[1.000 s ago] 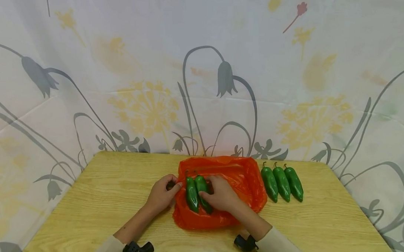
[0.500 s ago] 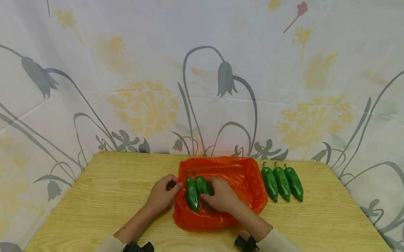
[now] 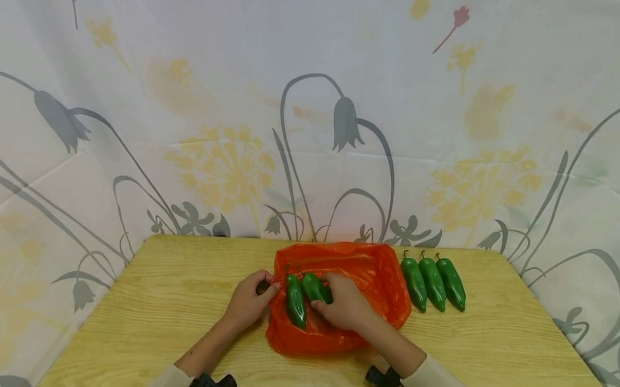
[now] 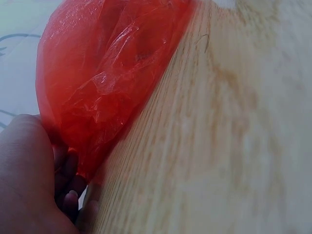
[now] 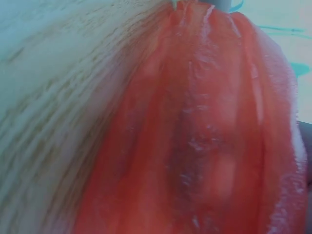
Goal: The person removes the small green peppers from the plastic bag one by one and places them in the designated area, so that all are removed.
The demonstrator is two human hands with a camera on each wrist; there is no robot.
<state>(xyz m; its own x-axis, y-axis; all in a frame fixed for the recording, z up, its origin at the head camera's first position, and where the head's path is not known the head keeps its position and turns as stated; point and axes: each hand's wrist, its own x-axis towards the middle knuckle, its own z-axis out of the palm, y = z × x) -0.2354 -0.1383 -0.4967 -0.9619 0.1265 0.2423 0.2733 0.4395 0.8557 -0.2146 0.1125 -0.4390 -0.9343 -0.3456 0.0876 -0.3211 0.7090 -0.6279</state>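
A red plastic bag (image 3: 384, 276) lies spread like a shallow tray on the wooden table, its mouth facing up. Inside it, toward the left, one green pepper (image 3: 296, 301) lies lengthwise with its stem pointing away. Beside that one, my right hand (image 3: 344, 303) grips a second green pepper (image 3: 314, 286), whose lower end is hidden under the thumb and palm. My left hand (image 3: 252, 299) holds the bag's left side between thumb and curled fingers. The left wrist view shows the fingers (image 4: 68, 170) against the bag's lower edge. Only the bag's outer wall (image 5: 195, 136) fills the right wrist view.
To the right of the bag, three green peppers (image 3: 430, 283) lie side by side, stems pointing away. The wooden table (image 3: 184, 280) reaches a patterned cloth (image 3: 231, 99) hanging behind it. A black wrist camera (image 3: 384, 378) sits at the right sleeve.
The pepper in my right hand has turned, its lower end swinging right, away from the other pepper. The gap between them has widened. My left hand has stayed at the bag's side.
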